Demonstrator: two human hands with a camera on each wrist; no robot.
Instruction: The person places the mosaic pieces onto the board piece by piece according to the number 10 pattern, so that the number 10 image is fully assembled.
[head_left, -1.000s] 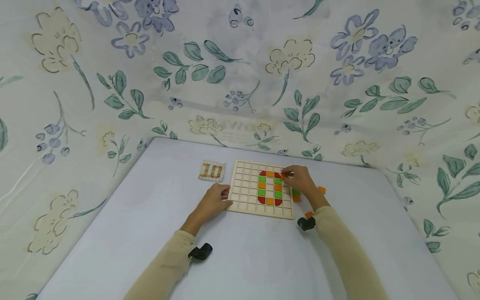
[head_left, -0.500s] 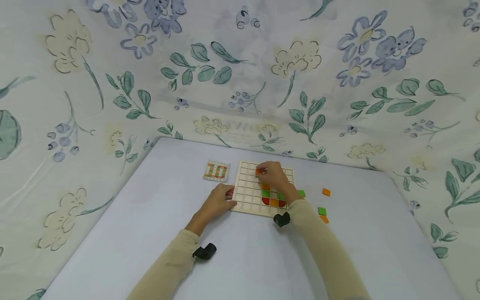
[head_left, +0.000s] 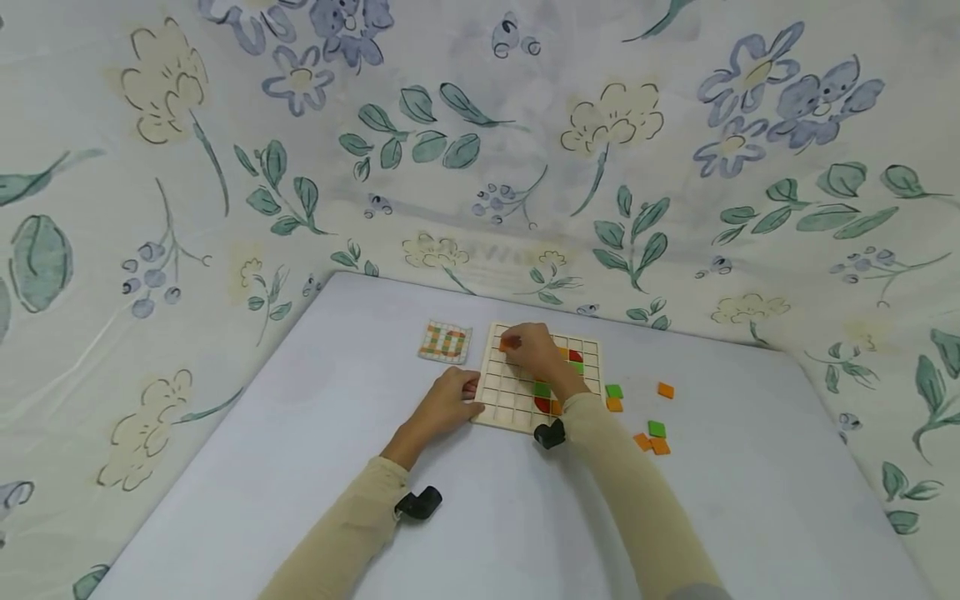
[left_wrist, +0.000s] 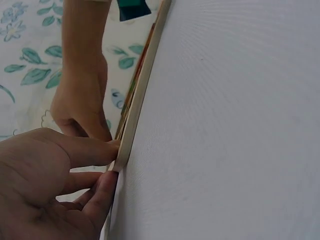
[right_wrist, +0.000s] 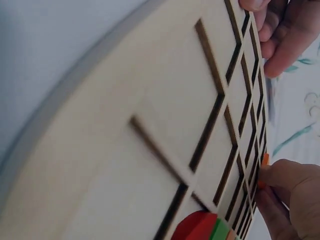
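Left hand (head_left: 444,400) grips board (head_left: 508,397) edge; right hand (head_left: 538,350) pinches orange tile (right_wrist: 265,159); backdrop lettering (head_left: 491,253) unreadable.

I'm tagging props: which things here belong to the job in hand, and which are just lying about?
In the job:
Grid board, gripped by the left hand
Orange tile, pinched in the right hand
Loose tiles beside the board, probably
Patterned card, probably

Just surroundings:
Floral backdrop
White table
Black wrist devices
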